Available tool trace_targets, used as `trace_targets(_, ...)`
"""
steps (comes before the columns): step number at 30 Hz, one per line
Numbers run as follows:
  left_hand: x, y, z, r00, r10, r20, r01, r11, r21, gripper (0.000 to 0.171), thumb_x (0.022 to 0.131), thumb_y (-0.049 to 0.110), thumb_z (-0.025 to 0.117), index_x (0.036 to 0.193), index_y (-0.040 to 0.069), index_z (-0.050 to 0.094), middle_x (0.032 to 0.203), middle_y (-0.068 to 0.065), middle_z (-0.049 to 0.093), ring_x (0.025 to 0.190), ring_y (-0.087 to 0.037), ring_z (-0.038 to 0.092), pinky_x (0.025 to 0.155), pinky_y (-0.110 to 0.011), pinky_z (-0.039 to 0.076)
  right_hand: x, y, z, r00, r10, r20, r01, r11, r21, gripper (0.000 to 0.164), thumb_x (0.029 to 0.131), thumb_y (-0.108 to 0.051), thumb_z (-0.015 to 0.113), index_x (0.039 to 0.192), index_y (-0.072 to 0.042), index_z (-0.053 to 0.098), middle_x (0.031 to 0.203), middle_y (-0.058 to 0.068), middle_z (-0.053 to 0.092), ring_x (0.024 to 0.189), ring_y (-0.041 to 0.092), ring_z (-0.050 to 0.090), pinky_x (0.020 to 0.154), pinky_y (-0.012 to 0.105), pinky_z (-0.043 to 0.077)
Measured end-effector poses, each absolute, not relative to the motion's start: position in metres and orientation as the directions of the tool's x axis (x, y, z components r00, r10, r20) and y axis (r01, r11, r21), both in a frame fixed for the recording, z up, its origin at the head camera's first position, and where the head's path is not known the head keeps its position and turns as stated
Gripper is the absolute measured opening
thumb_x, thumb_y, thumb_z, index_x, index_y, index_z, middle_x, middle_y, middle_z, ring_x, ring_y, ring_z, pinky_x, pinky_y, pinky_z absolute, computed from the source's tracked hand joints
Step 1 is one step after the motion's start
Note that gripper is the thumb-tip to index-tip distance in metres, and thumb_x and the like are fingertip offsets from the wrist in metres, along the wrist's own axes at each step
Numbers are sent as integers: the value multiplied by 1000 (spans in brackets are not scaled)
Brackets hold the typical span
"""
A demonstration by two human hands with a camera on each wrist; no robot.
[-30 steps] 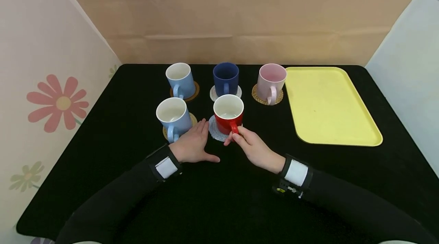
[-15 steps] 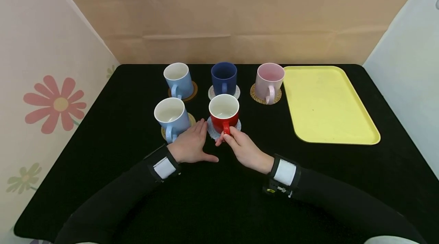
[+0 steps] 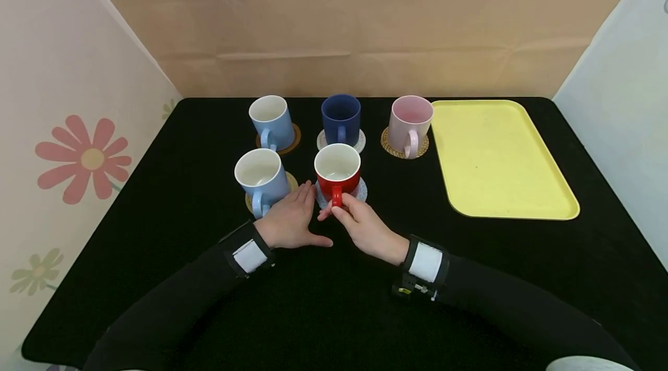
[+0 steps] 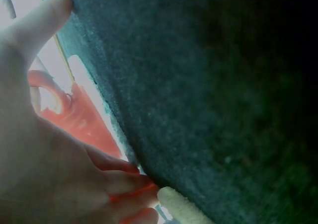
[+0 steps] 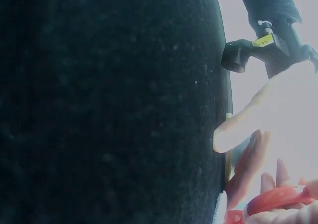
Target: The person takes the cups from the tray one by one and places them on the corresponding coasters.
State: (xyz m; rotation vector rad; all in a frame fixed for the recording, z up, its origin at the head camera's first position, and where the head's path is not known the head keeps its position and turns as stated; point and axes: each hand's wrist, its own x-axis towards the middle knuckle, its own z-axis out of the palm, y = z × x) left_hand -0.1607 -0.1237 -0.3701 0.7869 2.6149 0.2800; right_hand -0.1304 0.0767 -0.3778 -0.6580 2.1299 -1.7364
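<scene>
In the head view, my right hand [image 3: 367, 229] pinches the handle of a red mug [image 3: 347, 188] with a white inside. The mug stands upright over a pale blue coaster [image 3: 362, 192], left of its middle. My left hand [image 3: 289, 221] lies flat with its fingers out and thumb spread, its fingertips close to the coaster's left edge. Beside that hand, a light blue mug [image 3: 268, 192] sits on a tan coaster [image 3: 293, 181]. The left wrist view has the red mug [image 4: 87, 122] beyond the left fingers. Bright glare hides much of the right wrist view.
Behind stand another light blue mug [image 3: 278, 130] on a brown coaster, a dark blue mug [image 3: 341, 119] on a white one and a pink mug [image 3: 404, 136] on a woven one. A yellow tray [image 3: 503, 156] lies at the right on the black tabletop [image 3: 334, 313].
The red mug has shifted left over its coaster with my right hand on the handle. My left hand stays in place. The head view has moved slightly.
</scene>
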Motion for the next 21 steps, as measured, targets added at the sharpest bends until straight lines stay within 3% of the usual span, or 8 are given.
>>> trace_targets(14, -160, -125, -369, -764, 558, -322, 483, 827, 288, 118, 77, 65, 69, 150, -9, 12, 155, -30, 9, 143, -40, 15, 114, -47, 17, -133, 77, -380, -830, -554, 65, -179, 155, -972, 22, 101, -5, 46, 120, 4, 55, 118, 15, 64, 118, 27, 57, 100, 39, 44)
trace_targets(21, -161, -123, -370, -769, 552, -322, 483, 832, 273, 119, 77, 66, 69, 151, -8, 13, 155, -29, 10, 143, -39, 16, 114, -46, 19, -130, 87, -379, -820, -571, 48, -178, 175, -968, 36, 99, -4, 50, 133, 7, 45, 131, 20, 56, 126, 30, 50, 105, 42, 39)
